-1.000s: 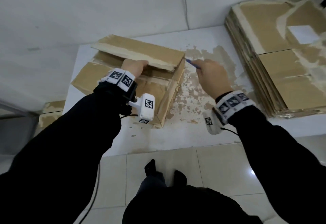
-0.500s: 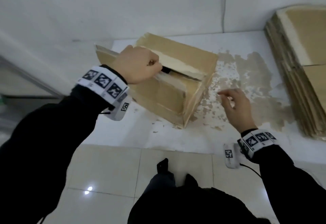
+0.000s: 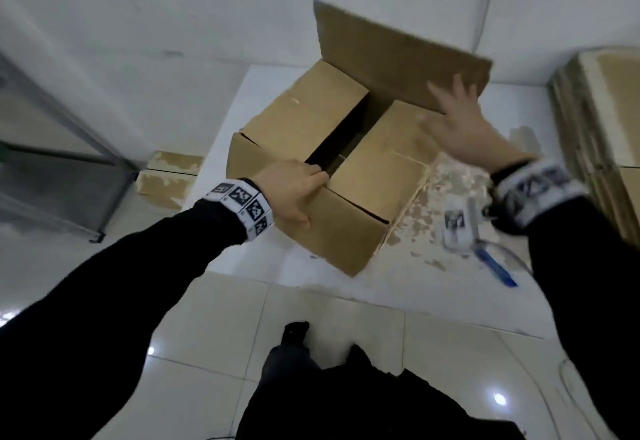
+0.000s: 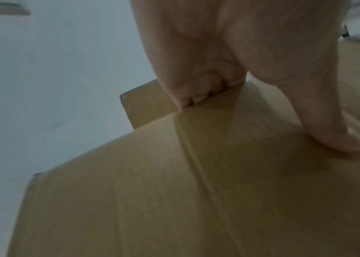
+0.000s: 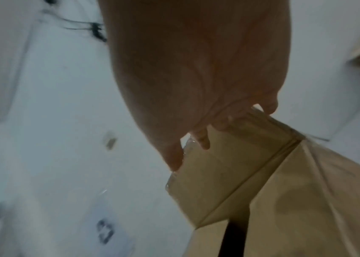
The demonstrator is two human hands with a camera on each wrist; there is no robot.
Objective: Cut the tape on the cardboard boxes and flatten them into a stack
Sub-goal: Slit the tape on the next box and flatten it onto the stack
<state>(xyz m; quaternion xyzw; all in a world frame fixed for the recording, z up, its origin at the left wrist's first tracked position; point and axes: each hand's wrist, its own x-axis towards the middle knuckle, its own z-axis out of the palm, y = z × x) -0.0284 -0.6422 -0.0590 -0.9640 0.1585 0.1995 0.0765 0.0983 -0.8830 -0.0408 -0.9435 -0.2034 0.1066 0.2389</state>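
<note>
A brown cardboard box (image 3: pixel 346 228) stands on the white table (image 3: pixel 277 266). Its two inner flaps lie nearly closed with a dark gap between them. My left hand (image 3: pixel 311 197) grips the box's near top edge, fingers (image 4: pixel 192 90) curled over the edge into the gap and thumb (image 4: pixel 339 142) pressed on the side wall. The far outer flap (image 3: pixel 398 59) stands raised. My right hand (image 3: pixel 453 104) is blurred and lies against that flap (image 5: pixel 229 165) with its fingers spread. A blue cutter (image 3: pixel 497 268) lies on the table below my right wrist, in neither hand.
A tall stack of flattened cardboard (image 3: pixel 606 128) fills the table's right end. More cardboard (image 3: pixel 169 176) lies on the floor to the table's left, beside a metal frame (image 3: pixel 86 149). White walls close in behind. Torn paper residue (image 3: pixel 450 197) marks the tabletop.
The box has been stood up from a half-collapsed lie. My right hand let go of the blue cutter and rose to the far flap. My left hand shifted to the near edge.
</note>
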